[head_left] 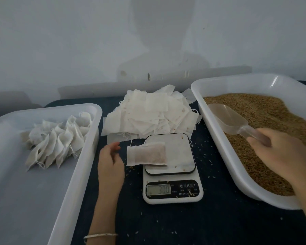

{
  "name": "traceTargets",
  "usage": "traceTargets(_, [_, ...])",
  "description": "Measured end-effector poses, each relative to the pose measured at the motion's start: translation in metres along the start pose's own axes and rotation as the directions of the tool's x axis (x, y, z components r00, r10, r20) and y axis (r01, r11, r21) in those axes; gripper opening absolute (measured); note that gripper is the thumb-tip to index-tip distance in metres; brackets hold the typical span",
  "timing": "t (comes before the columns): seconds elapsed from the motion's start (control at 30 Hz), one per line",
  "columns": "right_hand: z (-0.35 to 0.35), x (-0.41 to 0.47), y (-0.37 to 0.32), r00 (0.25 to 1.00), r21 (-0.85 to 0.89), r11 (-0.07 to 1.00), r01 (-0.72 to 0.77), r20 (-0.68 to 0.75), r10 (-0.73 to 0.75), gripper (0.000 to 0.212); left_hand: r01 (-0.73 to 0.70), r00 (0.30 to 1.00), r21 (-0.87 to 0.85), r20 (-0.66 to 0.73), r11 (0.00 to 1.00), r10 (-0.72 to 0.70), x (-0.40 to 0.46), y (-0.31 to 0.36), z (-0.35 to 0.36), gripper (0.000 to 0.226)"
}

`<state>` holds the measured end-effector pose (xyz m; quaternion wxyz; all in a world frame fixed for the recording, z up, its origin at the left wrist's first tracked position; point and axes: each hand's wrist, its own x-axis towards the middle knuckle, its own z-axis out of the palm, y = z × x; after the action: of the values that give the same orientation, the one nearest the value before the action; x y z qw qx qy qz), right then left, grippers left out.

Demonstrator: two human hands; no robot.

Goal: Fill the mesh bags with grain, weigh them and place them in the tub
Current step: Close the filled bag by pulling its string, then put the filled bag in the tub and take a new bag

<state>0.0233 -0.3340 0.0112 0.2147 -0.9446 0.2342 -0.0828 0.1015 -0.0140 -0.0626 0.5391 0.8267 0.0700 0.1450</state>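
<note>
— What can be read on the scale point(172, 190)?

— "300" is shown on the grey display, and the letters "M" and "T" are printed beside a power symbol on the black panel. The smaller print beneath is too fine to be read.

— What is laid on its platform?

— A filled mesh bag point(147, 153) is laid flat across the platform's left edge, its open end hanging over toward the left hand point(110, 158). Brown grain is seen through the fabric.

— What else is set around it?

— A heap of empty bags point(152, 115) is piled behind the scale on the dark table point(184, 225), on which stray grains are scattered. A bangle point(100, 235) is worn on the left wrist.

— And the containers?

— A white tub point(74, 191) at the left is loaded with a cluster of tied bags point(58, 138). A white tray point(217, 144) at the right is filled with grain point(272, 124), and a clear scoop point(230, 119) is rested in it.

— How are the hands held?

— The scoop's handle is gripped by the right hand point(279, 152), fingers curled round it. The left hand is kept just beside the bag, fingers loosely spread, nothing held; whether the bag is touched cannot be told.
</note>
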Motion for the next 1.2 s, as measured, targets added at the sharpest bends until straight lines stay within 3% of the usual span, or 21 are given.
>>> traceTargets(0.13, [0.003, 0.001, 0.002, 0.999, -0.089, 0.996, -0.021, 0.036, 0.024, 0.024, 0.029, 0.951, 0.208, 0.296, 0.978, -0.091, 0.009, -0.001, -0.006, 0.023])
traceTargets(0.23, [0.007, 0.003, 0.003, 0.991, -0.168, 0.985, -0.032, 0.121, 0.053, 0.033, -0.016, 0.951, 0.216, 0.306, 0.976, -0.052, 0.009, 0.004, -0.006, 0.015])
traceTargets(0.4, [0.009, 0.001, 0.001, 0.972, -0.196, 0.980, -0.027, 0.226, 0.072, 0.042, -0.106, 0.965, 0.086, 0.250, 0.991, 0.082, 0.010, 0.035, 0.002, 0.017])
traceTargets(0.5, [0.003, -0.003, -0.010, 0.990, -0.078, 0.987, 0.138, 0.017, -0.137, 0.054, -0.217, 0.932, 0.032, 0.304, 0.976, 0.197, 0.009, 0.071, 0.013, 0.014])
traceTargets(0.57, [-0.005, -0.008, -0.024, 0.946, 0.107, 0.945, 0.310, -0.137, -0.295, 0.056, -0.258, 0.897, -0.015, 0.367, 0.966, 0.246, 0.006, 0.098, 0.023, 0.013])
traceTargets(0.63, [-0.011, -0.014, -0.038, 0.910, 0.328, 0.849, 0.414, -0.131, -0.394, 0.063, -0.248, 0.870, -0.094, 0.415, 0.964, 0.265, 0.001, 0.124, 0.031, 0.013])
traceTargets(0.73, [-0.014, -0.022, -0.063, 0.848, 0.543, 0.728, 0.419, 0.053, -0.527, 0.088, -0.159, 0.815, -0.240, 0.516, 0.958, 0.265, -0.009, 0.157, 0.043, 0.013])
traceTargets(0.8, [-0.012, -0.022, -0.075, 0.811, 0.666, 0.663, 0.341, 0.148, -0.566, 0.094, -0.071, 0.767, -0.313, 0.590, 0.947, 0.252, -0.018, 0.174, 0.051, 0.013])
traceTargets(0.87, [-0.012, -0.021, -0.077, 0.843, 0.759, 0.598, 0.256, 0.127, -0.522, 0.077, 0.111, 0.721, -0.404, 0.662, 0.908, 0.206, -0.022, 0.185, 0.059, 0.011])
traceTargets(0.93, [-0.016, -0.020, -0.074, 0.907, 0.793, 0.585, 0.168, 0.108, -0.407, 0.043, 0.404, 0.669, -0.501, 0.733, 0.766, 0.126, -0.018, 0.188, 0.059, 0.010])
traceTargets(1.0, [-0.022, -0.017, -0.063, 0.935, 0.799, 0.597, 0.070, 0.156, -0.319, 0.028, 0.528, 0.708, -0.565, 0.706, 0.634, 0.039, -0.004, 0.175, 0.051, 0.013])
traceTargets(1.07, [-0.028, -0.008, -0.044, 0.954, 0.735, 0.676, 0.048, 0.166, -0.249, 0.028, 0.466, 0.826, -0.640, 0.562, 0.610, -0.042, 0.011, 0.144, 0.037, 0.011])
traceTargets(1.13, [-0.033, 0.008, -0.022, 0.974, 0.516, 0.849, 0.112, 0.112, -0.196, 0.028, 0.301, 0.933, -0.605, 0.345, 0.737, -0.099, 0.020, 0.101, 0.017, 0.012])
traceTargets(1.2, [-0.034, 0.022, -0.001, 0.984, 0.184, 0.972, 0.143, 0.081, -0.160, 0.031, 0.220, 0.972, -0.438, 0.171, 0.872, -0.159, 0.018, 0.059, 0.000, 0.015])
